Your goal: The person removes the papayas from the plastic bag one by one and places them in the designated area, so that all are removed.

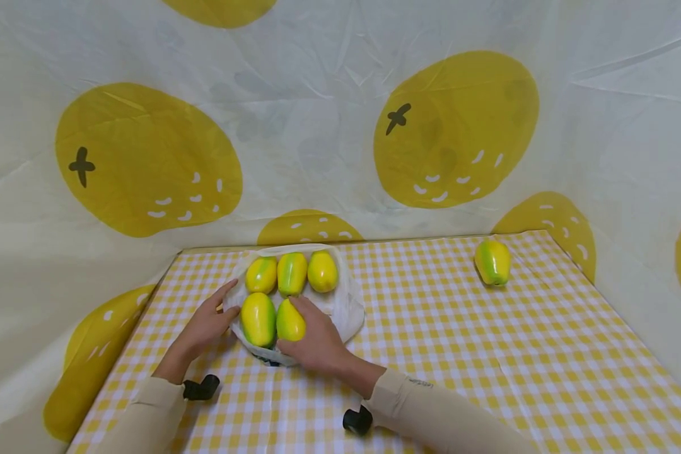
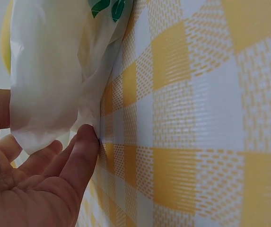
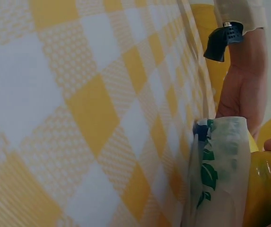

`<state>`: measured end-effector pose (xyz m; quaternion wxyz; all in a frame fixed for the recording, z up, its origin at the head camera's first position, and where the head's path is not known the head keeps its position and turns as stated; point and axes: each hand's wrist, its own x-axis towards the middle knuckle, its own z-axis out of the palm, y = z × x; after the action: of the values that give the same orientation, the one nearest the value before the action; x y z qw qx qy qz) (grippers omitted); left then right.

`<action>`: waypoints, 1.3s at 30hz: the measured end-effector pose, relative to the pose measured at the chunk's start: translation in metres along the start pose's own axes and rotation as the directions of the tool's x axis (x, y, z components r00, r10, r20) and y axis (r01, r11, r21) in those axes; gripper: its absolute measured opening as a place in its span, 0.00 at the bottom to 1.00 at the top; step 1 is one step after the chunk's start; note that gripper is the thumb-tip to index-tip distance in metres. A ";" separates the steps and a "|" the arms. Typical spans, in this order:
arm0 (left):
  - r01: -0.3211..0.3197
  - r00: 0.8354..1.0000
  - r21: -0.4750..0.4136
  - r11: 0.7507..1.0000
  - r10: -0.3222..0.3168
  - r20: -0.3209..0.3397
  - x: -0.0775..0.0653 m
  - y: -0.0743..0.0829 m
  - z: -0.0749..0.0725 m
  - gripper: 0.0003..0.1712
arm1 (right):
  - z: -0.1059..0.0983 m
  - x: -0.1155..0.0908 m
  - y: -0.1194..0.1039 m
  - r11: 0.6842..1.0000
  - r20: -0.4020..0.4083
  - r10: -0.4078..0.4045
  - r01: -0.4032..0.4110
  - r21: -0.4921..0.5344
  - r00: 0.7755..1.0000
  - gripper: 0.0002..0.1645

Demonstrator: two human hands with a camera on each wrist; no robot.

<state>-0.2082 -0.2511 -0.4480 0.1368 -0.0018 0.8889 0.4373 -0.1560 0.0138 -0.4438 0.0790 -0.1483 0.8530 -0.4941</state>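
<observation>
Right hand (image 1: 318, 340) gripping near-right fruit (image 1: 291, 320) within bag (image 1: 350, 310) rim, left hand (image 1: 204, 321) at bag's left edge.
Right thumb and fingers curled round that fruit; left fingers spread, can't tell if pinching bag. Near-left fruit (image 1: 258, 320) just beside the gripped one, three more (image 1: 292, 273) in a row behind, all in bag. Lone fruit (image 1: 492, 262) well apart, far right on checked cloth (image 1: 431, 353). Printed backdrop (image 1: 312, 126) behind.

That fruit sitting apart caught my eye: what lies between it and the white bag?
Only the checked tablecloth: the head view shows no other object between the lone fruit and the white bag.
</observation>
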 end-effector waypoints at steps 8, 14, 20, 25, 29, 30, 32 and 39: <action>0.006 1.000 0.000 1.000 -0.006 -0.002 0.000 0.000 0.000 0.41 | -0.014 -0.003 -0.006 1.000 -0.020 0.006 -0.005 0.021 1.000 0.49; 0.003 1.000 0.006 1.000 -0.002 -0.001 0.001 -0.002 -0.001 0.41 | -0.025 -0.005 -0.011 1.000 -0.016 -0.006 0.007 0.019 1.000 0.50; 0.003 1.000 0.003 1.000 -0.003 0.004 0.001 -0.002 0.000 0.41 | -0.036 -0.008 -0.013 1.000 -0.031 -0.019 0.019 0.006 0.999 0.51; 0.015 1.000 0.003 1.000 -0.015 0.003 0.000 -0.001 -0.001 0.41 | -0.044 -0.009 -0.012 1.000 -0.036 -0.015 0.015 0.007 0.999 0.51; 0.011 1.000 -0.008 1.000 -0.011 0.007 0.000 -0.001 -0.001 0.41 | -0.051 -0.009 -0.011 1.000 -0.047 -0.023 0.023 0.005 0.999 0.51; 0.008 1.000 -0.012 1.000 -0.008 0.008 0.000 -0.001 -0.001 0.42 | -0.052 -0.009 -0.011 1.000 -0.049 -0.024 0.024 0.003 0.999 0.51; 0.005 1.000 -0.016 1.000 -0.005 0.009 0.001 -0.001 -0.001 0.42 | -0.055 -0.009 -0.011 1.000 -0.050 -0.025 0.025 0.003 0.998 0.51; 0.010 1.000 -0.006 1.000 -0.010 0.003 0.001 -0.001 0.000 0.41 | -0.063 -0.010 -0.012 1.000 -0.066 -0.015 0.016 0.004 0.998 0.51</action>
<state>-0.2086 -0.2521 -0.4487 0.1403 -0.0062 0.8873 0.4393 -0.1616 0.0628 -0.4021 0.0473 -0.1383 0.8528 -0.5013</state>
